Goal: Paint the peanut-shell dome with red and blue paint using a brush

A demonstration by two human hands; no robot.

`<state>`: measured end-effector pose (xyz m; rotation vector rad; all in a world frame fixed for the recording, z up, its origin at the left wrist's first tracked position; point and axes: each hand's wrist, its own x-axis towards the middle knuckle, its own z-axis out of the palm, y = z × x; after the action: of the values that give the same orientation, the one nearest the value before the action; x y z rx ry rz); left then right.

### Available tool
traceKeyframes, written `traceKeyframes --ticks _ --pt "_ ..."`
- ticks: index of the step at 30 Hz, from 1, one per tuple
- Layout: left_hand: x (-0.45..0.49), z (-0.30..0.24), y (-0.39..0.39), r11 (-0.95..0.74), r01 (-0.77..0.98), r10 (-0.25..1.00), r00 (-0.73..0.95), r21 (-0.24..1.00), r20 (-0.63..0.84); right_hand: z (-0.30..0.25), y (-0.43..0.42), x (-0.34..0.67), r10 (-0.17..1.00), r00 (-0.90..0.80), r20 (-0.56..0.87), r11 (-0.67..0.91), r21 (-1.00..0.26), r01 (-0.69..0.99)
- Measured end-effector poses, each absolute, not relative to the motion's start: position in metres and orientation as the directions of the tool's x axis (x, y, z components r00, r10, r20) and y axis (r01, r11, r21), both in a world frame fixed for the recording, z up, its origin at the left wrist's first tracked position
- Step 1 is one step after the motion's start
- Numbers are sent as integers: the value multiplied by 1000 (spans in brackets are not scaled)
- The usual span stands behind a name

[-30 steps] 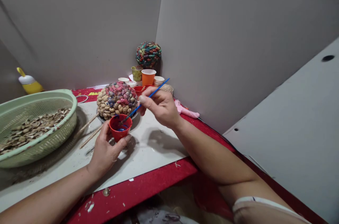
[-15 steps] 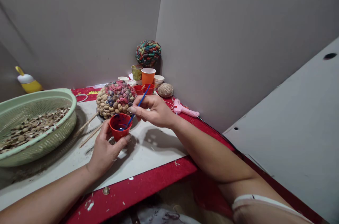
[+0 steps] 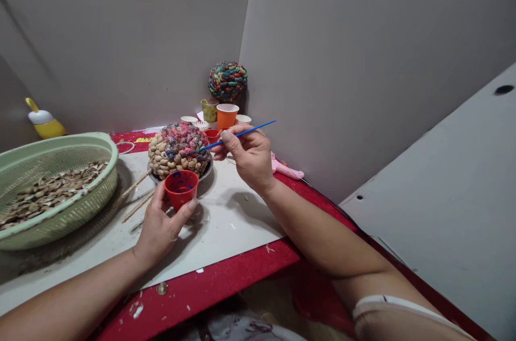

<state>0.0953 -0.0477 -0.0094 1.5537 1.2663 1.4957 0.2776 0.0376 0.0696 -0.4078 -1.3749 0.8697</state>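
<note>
My left hand [image 3: 163, 223] is wrapped round a small red cup [image 3: 181, 190] with dark blue paint inside, held above the white board. Between the fingers of my right hand [image 3: 250, 156] is a thin blue paintbrush [image 3: 242, 133]. Its tip points left, at the side of a ball covered in nut shells [image 3: 167, 161]; whether it touches the shells I cannot tell. The ball's upper part is painted pink with some dark blue patches, and its lower left is bare tan. It rests in a grey dish [image 3: 207, 169].
On the left stands a green basket [image 3: 108, 164] of shells. Two twine-like sticks [image 3: 137, 207] lie beside the dish. Behind are an orange cup [image 3: 228, 115], a yellow-stained cup [image 3: 209, 110] and a multicoloured ball [image 3: 228, 81]. A pink glue gun [image 3: 288, 170] lies at the right, near the wall.
The paintbrush has come out of the red cup and tipped over towards horizontal, its tip now at the ball. My right hand has moved up and right; my left hand has barely moved.
</note>
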Motion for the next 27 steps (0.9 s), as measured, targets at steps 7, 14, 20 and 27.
traceKeyframes --ticks 7,14,20,27 --pt "95 -9 -48 -337 225 926 -96 914 365 60 39 269 747 -120 654 598 -740 -308" --pt "96 -8 -49 -342 236 924 -88 910 371 56 47 267 762 -80 642 589 -740 -324" --pt "94 -8 -48 -340 261 924 -89 904 373 56 45 269 749 -44 661 614 -718 -329" --pt "96 -8 -49 -339 257 924 -93 905 372 55 40 264 753 -83 653 605 -736 -303"
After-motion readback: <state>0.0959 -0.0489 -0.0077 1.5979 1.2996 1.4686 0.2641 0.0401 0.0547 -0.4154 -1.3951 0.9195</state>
